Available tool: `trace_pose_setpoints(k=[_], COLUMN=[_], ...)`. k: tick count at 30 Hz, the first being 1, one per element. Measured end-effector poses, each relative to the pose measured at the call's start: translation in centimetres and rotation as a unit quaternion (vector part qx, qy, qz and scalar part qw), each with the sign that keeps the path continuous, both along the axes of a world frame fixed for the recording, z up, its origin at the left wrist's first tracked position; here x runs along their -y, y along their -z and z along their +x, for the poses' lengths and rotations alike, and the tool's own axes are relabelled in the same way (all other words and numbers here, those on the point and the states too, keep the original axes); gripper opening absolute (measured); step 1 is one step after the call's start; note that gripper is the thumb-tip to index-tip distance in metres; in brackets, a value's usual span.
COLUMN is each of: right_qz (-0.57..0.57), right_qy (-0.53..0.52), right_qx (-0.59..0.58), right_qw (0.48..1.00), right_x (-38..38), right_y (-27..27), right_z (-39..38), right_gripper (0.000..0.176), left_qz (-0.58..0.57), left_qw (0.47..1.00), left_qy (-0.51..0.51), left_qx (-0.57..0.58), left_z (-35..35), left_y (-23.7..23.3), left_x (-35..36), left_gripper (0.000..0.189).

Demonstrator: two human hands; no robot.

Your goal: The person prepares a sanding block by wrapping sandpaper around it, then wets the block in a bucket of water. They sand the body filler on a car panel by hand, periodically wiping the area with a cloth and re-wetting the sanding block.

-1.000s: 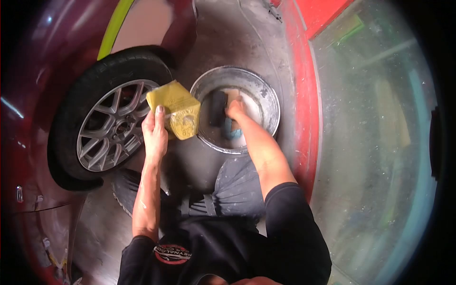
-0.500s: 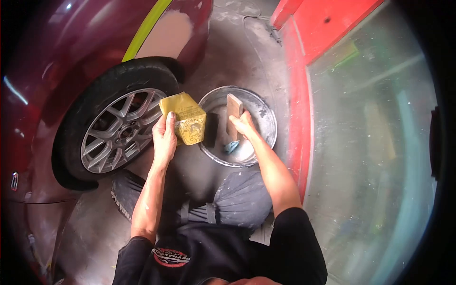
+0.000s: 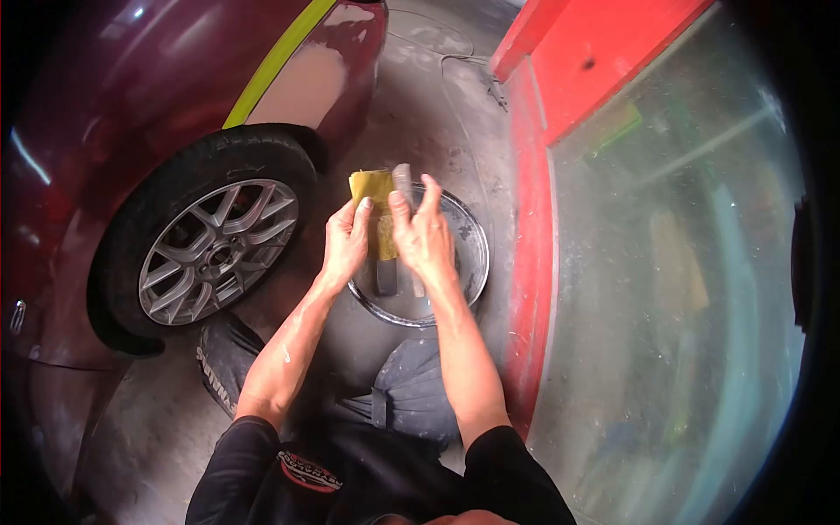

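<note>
Holding a yellow folded sheet [image 3: 372, 186] and a wooden block [image 3: 402, 181] side by side over a basin [image 3: 470, 248]

At the left of the frame stands a dark red car [image 3: 52, 227] with its wheel [image 3: 220, 252]. Towards the upper left, a yellow-green strip [image 3: 276, 66] runs beside a pale patch [image 3: 306, 83] on the body, perhaps placed there to mark a border.

In the middle, the left hand [image 3: 347, 241] pinches the yellow folded sheet, with the thumb lying on it; the fingers behind are hidden. I judge that this grip at the side leaves most of the sheet uncovered. Below it a dark block [image 3: 386, 278] shows, which seems to rest in the basin. Just to the right, the right hand [image 3: 426, 241] grasps the wooden block, thumb against it and one finger raised. Its long side runs nearly parallel to the sheet, probably so that the two can be lined up; whether they touch, I cannot tell. The basin stands before the person's bent legs, it seems for easy reach.

At the right rise a red post [image 3: 531, 262] and a cloudy panel [image 3: 647, 289].
</note>
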State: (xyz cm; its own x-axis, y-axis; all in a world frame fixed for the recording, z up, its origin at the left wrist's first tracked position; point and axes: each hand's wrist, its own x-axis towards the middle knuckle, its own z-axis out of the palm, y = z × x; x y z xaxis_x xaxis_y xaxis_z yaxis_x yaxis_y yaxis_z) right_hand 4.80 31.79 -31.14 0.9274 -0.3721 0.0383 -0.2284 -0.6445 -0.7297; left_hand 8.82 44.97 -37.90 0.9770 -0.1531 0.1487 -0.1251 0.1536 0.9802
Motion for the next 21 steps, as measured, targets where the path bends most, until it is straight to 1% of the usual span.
trace_pose_setpoints(k=[1,3,8,11,13,16,17,19,20,21], right_qz=[-0.045,-0.056,0.008,0.03,0.041,0.029,0.021,0.087,0.116,0.13], right_qy=[-0.01,-0.029,-0.046,-0.013,-0.007,-0.011,-0.014,-0.04,-0.058,-0.075], right_qx=[0.021,-0.046,-0.016,0.03,0.007,-0.008,-0.012,-0.003,0.008,0.02], right_qw=[0.999,0.997,0.999,0.999,0.999,0.999,1.0,0.995,0.992,0.988], right_x=[-0.9,-1.8,-1.9,-2.7,-2.7,-2.3,-1.9,-1.3,-1.0,-0.9], right_y=[0.7,1.1,4.0,3.6,2.7,3.1,3.5,4.8,5.6,5.7], right_z=[0.0,0.4,0.8,0.6,0.5,0.8,1.0,1.5,1.7,1.7], right_gripper=[0.091,0.091,0.091,0.089,0.087,0.085,0.085,0.091,0.094,0.095], left_qz=[0.004,0.013,0.001,0.021,0.031,-0.014,-0.056,-0.18,-0.139,-0.126], left_qw=[1.0,1.0,0.999,0.999,0.998,0.997,0.981,0.945,0.943,0.954], left_qy=[-0.001,-0.002,0.007,0.021,0.032,0.053,0.095,0.103,0.131,0.153], left_qx=[0.01,0.005,-0.031,-0.041,-0.04,-0.059,-0.159,-0.252,-0.272,-0.225], left_z=[-0.3,-0.7,-1.3,-1.4,-1.3,-1.0,-0.6,-0.1,-0.1,-0.4], left_y=[-0.3,0.0,0.1,-0.1,0.1,0.3,0.4,-0.2,-0.7,-1.2], left_x=[0.0,0.3,-0.5,-0.7,-0.9,-0.6,-1.2,-1.5,-2.3,-2.3], left_gripper=[0.036,0.035,0.038,0.041,0.043,0.047,0.05,0.052,0.052,0.051])
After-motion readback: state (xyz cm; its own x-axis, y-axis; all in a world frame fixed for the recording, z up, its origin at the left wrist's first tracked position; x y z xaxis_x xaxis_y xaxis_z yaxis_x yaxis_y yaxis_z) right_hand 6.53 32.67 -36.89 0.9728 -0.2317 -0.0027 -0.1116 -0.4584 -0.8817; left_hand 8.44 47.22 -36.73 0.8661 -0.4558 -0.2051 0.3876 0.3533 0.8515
